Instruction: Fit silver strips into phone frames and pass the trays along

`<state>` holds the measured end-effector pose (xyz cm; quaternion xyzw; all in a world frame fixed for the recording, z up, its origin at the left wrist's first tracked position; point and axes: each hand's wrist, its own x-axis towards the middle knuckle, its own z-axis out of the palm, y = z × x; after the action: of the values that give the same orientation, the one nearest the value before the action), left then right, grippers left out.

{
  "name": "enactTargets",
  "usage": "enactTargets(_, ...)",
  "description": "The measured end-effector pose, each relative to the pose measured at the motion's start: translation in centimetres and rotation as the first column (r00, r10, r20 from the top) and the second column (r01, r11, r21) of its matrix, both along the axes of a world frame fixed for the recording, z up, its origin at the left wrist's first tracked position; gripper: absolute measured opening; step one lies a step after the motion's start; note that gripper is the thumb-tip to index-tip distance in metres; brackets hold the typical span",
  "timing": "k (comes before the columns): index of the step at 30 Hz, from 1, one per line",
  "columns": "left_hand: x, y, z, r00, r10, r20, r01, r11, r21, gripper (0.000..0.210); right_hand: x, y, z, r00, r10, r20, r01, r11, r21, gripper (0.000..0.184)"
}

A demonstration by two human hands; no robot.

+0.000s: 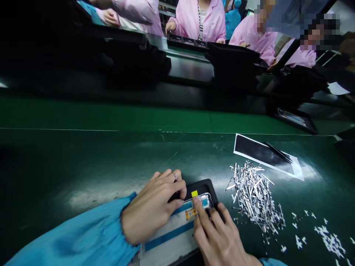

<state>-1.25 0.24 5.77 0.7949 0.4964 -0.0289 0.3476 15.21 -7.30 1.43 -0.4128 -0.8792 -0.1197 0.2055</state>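
Note:
A flat device panel (180, 228), silvery with blue strips, lies in a black tray (206, 184) on the bench. It looks like the open back of a tablet or phone. My left hand (154, 207), a ring on one finger, curls over the tray's far-left edge with its thumb on the panel. My right hand (215, 229) lies over the right side, index finger stretched out and pressing beside a yellow tab (194, 193). Its other fingers are bent and spread toward the tray's edge. Near that fingertip sits an orange flex piece (190, 214). My right palm hides the panel's lower right.
Right of the tray lies a heap of thin silvery strips (256, 195), with small white pieces (330, 240) beyond. Dark tweezers (279, 152) rest on a white-edged black sheet (260, 153). Another tray (295, 120) stands far right. People in pink (199, 18) work across the line.

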Motion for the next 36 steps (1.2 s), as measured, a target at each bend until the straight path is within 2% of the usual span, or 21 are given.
enactTargets(3,0.0,0.5,0.1,0.999,0.015,-0.041,-0.014,1.000,0.014,0.003,0.0,0.0,0.1,1.000,0.012,-0.006,-0.012,1.000,0.011,0.033)
enactTargets(12,0.1,1.1,0.5,0.996,-0.061,-0.072,0.061,0.998,-0.007,0.010,0.1,0.2,0.2,0.999,0.036,-0.009,-0.036,0.999,-0.009,0.034)
enactTargets(15,-0.2,0.7,0.2,0.999,-0.021,-0.040,0.021,1.000,0.015,0.008,0.0,0.2,0.3,0.999,0.036,-0.020,-0.036,0.999,-0.005,0.035)
enactTargets(21,-0.9,0.6,-0.2,0.999,-0.017,0.050,0.020,0.998,-0.064,0.007,0.0,0.2,0.0,0.999,0.027,-0.019,-0.027,0.999,0.023,0.033)
enactTargets(26,-0.6,0.5,0.3,0.999,-0.040,-0.020,0.040,0.999,-0.005,0.008,0.0,0.3,0.2,0.999,0.027,-0.024,-0.027,1.000,0.012,0.035)
enactTargets(31,-0.3,0.2,0.2,0.995,-0.084,-0.063,0.089,0.992,0.092,0.005,0.2,0.3,0.4,0.999,0.042,-0.034,-0.043,0.999,-0.024,0.035)
enactTargets(33,-0.1,0.1,0.1,0.996,-0.069,-0.060,0.076,0.989,0.128,0.005,0.3,0.3,0.3,0.998,0.047,-0.031,-0.048,0.998,-0.035,0.035)
enactTargets(36,-0.3,-0.1,0.0,1.000,-0.015,-0.005,0.015,0.993,0.116,0.004,0.3,0.3,0.2,0.998,0.051,-0.026,-0.052,0.998,-0.028,0.036)
